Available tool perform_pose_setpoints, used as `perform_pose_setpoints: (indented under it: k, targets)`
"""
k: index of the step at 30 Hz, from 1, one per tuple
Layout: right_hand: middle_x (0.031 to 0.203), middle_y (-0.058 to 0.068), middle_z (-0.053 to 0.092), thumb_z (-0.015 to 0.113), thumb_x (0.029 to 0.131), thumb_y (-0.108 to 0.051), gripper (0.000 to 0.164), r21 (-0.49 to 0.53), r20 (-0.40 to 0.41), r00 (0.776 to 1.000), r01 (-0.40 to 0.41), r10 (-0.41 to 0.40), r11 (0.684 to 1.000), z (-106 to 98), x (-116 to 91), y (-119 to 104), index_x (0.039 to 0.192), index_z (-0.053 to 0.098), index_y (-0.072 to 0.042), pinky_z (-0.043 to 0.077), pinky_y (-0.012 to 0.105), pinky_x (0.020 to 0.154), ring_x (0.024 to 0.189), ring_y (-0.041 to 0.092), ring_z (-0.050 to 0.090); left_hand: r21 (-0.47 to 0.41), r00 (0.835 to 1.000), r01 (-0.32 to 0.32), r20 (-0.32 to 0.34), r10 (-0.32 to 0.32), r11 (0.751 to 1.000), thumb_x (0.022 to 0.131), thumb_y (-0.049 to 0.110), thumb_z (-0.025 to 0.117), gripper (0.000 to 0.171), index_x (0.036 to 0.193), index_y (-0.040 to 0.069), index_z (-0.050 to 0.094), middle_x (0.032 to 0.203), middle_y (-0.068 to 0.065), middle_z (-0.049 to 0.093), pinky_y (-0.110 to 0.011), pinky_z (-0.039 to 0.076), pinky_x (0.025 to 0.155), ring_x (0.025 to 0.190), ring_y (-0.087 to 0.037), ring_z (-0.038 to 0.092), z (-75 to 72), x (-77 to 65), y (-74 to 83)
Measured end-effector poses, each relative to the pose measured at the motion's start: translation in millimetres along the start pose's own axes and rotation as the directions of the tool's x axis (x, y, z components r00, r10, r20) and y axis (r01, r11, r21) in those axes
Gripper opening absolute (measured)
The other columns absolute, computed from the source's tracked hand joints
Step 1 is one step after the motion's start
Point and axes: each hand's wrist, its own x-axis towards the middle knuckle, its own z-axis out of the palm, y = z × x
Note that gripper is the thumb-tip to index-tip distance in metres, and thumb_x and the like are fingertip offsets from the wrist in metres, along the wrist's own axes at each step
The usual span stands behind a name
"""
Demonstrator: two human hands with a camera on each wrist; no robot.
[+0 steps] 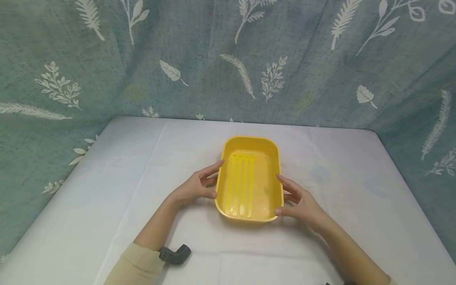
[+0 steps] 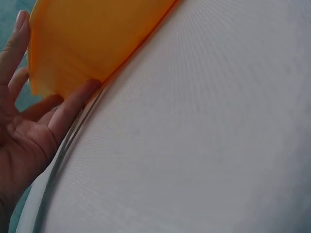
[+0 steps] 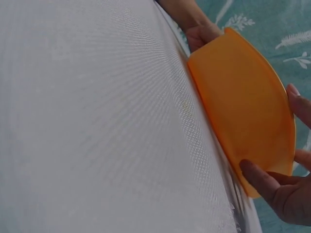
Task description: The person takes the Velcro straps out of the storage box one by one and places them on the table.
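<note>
A yellow plastic tray (image 1: 265,180), rectangular with rounded corners and raised walls, stands on the white-covered table in the head view. Several brighter yellow strips run lengthwise along the left part of its floor. My left hand (image 1: 196,187) holds the tray's left side, its thumb near the front corner and a fingertip farther back at the rim. On the opposite side, my right hand (image 1: 299,202) holds the right wall with thumb and fingers spread along it. Both wrist views show the tray's outer wall (image 2: 97,43) with fingers against it; the inside is hidden there.
A white cloth (image 1: 107,190) covers the table. Green-blue fabric with white leaf prints (image 1: 206,59) hangs behind and along both sides. A dark device (image 1: 175,254) is strapped to the left wrist.
</note>
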Motion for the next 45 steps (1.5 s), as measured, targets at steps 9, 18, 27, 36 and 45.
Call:
perform_pose_setpoints:
  k: [9,18,27,36,45]
  targets:
    - [0.145,0.015,0.042,0.079,0.076,-0.011,0.084,-0.039,-0.023,0.996,0.08,-0.081,0.996,-12.4,-4.1,-9.4,0.147,0.035,-0.014,0.054,0.031,0.085,0.118,0.036,0.055,0.0,0.999,-0.045,-0.003,0.045,0.999,0.07,0.022,0.084,0.101,0.151,0.018,0.024,0.158,0.001,0.02,-0.026,0.04,0.102,0.141,-0.027,0.027,-0.4,2.4,-9.1]
    - [0.144,0.017,0.041,0.076,0.078,-0.008,0.08,-0.046,-0.055,0.991,0.121,-0.123,0.992,-26.1,-4.8,-32.1,0.147,0.035,-0.016,0.053,0.029,0.087,0.118,0.026,0.055,0.045,0.998,-0.062,-0.012,0.063,0.997,0.07,0.028,0.084,0.101,0.151,0.018,0.024,0.158,0.001,0.02,-0.027,0.038,0.104,0.141,-0.029,0.028,-2.9,1.4,-11.3]
    - [0.134,0.015,0.053,0.077,0.078,-0.011,0.072,-0.128,0.023,0.989,0.146,-0.144,0.981,-32.4,2.8,-63.4,0.142,0.043,-0.012,0.053,0.027,0.088,0.115,0.026,0.057,0.006,0.995,-0.099,0.018,0.099,0.995,0.067,0.03,0.085,0.105,0.151,0.016,0.023,0.158,-0.003,0.02,-0.025,0.042,0.101,0.14,-0.033,0.028,-5.8,1.3,-12.4]
    - [0.128,0.011,0.057,0.077,0.078,-0.013,0.071,-0.173,0.104,0.982,0.175,-0.159,0.969,-45.9,16.1,-91.9,0.141,0.044,-0.012,0.052,0.028,0.089,0.114,0.027,0.057,0.052,0.992,-0.123,0.016,0.123,0.991,0.079,0.016,0.077,0.091,0.151,0.016,0.023,0.158,-0.002,0.019,-0.025,0.04,0.102,0.141,-0.029,0.026,-3.6,1.9,-18.8]
    - [0.111,0.011,0.059,0.077,0.079,-0.013,0.06,-0.123,0.066,0.991,0.128,-0.12,0.984,-39.9,45.0,-102.9,0.133,0.052,-0.01,0.053,0.026,0.087,0.104,0.023,0.057,0.089,0.993,-0.122,0.02,0.12,0.989,0.073,0.031,0.081,0.1,0.152,0.023,0.021,0.157,-0.001,0.021,-0.027,0.041,0.102,0.141,-0.029,0.028,-2.5,1.7,-19.0]
